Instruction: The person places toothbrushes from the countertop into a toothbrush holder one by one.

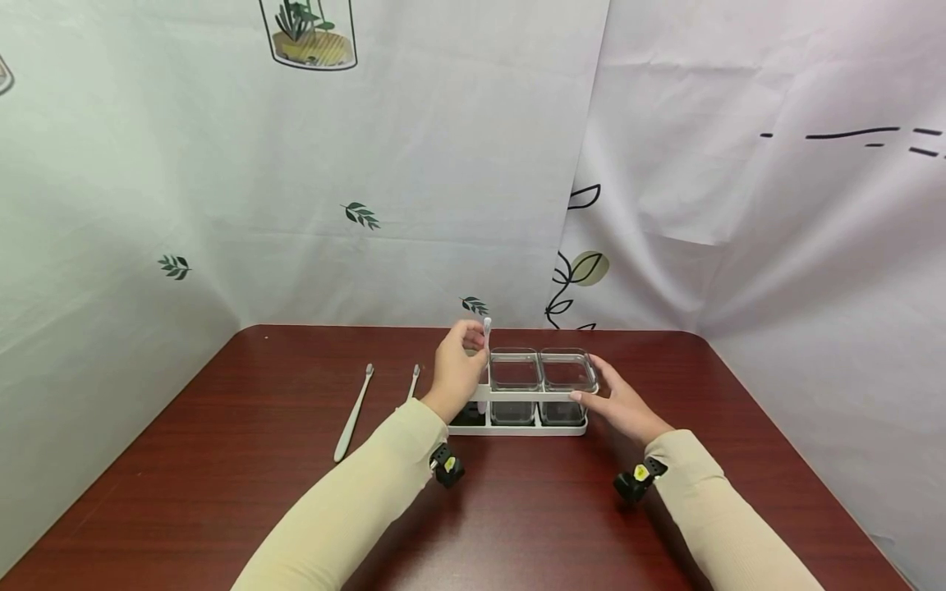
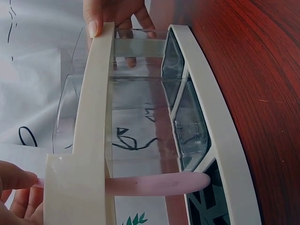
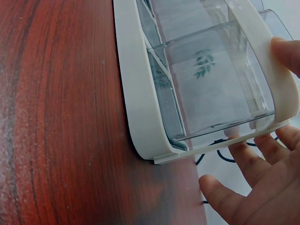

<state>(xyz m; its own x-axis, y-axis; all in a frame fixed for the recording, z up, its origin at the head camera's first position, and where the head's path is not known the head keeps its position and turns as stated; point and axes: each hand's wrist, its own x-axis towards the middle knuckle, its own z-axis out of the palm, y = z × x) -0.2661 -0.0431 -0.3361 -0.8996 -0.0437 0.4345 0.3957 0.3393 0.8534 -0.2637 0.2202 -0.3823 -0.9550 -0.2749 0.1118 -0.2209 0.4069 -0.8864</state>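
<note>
A white toothbrush holder [image 1: 532, 430] with two clear cups, one of them the right cup [image 1: 567, 371], stands on the table. At its left end my left hand [image 1: 456, 369] pinches a pink toothbrush [image 2: 159, 183] near the head. The brush stands upright through the upper frame, its handle end down by the dark base in the left wrist view. My right hand [image 1: 624, 406] grips the holder's right end, thumb on the front of the upper rail and fingers around the side. My left hand hides part of the holder's left end in the head view.
A white toothbrush [image 1: 353, 414] lies on the reddish-brown table [image 1: 222, 460] left of my left arm. Another toothbrush [image 1: 415, 379] lies nearer the holder, partly hidden by that arm. Behind the table hangs a pale patterned cloth [image 1: 458, 164].
</note>
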